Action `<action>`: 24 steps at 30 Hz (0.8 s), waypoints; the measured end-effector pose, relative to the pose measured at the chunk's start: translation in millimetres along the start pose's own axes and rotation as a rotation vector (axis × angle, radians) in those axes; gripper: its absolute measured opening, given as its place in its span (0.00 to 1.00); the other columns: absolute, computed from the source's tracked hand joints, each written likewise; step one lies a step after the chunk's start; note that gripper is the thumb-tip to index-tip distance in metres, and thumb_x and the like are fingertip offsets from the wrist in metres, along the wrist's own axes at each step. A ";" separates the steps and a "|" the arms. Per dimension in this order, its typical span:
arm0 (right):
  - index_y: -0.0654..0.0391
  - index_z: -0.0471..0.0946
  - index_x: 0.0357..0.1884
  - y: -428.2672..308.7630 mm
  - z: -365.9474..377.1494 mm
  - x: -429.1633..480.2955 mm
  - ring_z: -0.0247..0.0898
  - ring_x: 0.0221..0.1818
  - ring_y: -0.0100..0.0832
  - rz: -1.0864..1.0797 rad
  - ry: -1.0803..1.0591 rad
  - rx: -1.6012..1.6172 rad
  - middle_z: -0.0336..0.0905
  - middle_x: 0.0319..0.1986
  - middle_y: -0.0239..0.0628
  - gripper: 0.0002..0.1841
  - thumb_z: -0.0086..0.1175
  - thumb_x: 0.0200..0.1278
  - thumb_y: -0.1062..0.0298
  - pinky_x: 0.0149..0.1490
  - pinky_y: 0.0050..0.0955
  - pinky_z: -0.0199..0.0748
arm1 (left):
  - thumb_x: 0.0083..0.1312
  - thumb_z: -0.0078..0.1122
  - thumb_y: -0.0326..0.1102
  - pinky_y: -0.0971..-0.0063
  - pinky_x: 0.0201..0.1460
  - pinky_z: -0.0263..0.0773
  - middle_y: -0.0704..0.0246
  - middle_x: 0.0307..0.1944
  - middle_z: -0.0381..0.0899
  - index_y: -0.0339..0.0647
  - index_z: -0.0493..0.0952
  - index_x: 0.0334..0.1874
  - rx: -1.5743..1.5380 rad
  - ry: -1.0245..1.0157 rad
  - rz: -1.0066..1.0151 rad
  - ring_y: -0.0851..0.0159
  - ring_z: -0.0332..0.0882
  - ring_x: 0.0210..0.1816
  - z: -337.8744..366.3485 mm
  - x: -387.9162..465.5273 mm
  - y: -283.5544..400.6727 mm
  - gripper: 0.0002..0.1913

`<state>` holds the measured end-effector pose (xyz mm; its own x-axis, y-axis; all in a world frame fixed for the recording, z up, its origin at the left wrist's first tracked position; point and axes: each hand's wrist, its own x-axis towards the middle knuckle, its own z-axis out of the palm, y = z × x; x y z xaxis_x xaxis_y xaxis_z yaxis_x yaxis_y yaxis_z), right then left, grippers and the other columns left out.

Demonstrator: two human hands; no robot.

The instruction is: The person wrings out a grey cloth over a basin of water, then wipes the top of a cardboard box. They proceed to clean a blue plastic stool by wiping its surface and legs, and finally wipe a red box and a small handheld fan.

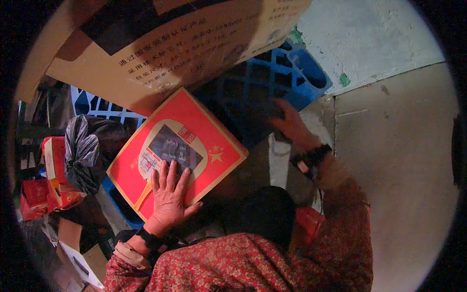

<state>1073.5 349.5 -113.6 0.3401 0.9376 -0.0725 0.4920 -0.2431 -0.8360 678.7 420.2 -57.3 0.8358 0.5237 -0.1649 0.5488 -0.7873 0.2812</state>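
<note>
My left hand lies flat, fingers spread, on the top of a red cardboard box with tan edges. Gold stars, a pale rounded panel with a dark rectangle, and a yellow handle shape show on its face. To the right, my right hand is in shadow beside a blue plastic crate with a lattice side. Its fingertips are dim and blurred, so I cannot tell whether they touch the crate or hold anything. Both wrists wear black bands.
A large brown carton bearing printed writing looms above the red box. Left of it are a knotted black plastic bag, red packages and an open carton. A worn wall and a grey panel bound the right side.
</note>
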 end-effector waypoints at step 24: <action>0.47 0.69 0.56 111.6 -104.4 -29.1 0.69 0.49 0.53 0.125 0.194 -0.734 0.66 0.52 0.50 0.26 0.56 0.51 0.72 0.49 0.46 0.72 | 0.49 0.60 0.60 0.45 0.71 0.30 0.49 0.70 0.48 0.43 0.60 0.66 0.056 0.033 0.027 0.42 0.39 0.72 1.6 2.1 3.3 0.44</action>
<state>1202.2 269.1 -148.0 0.5291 0.8485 0.0111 0.8236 -0.5103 -0.2477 682.2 418.2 -58.3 0.8496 0.5122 -0.1261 0.5272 -0.8175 0.2318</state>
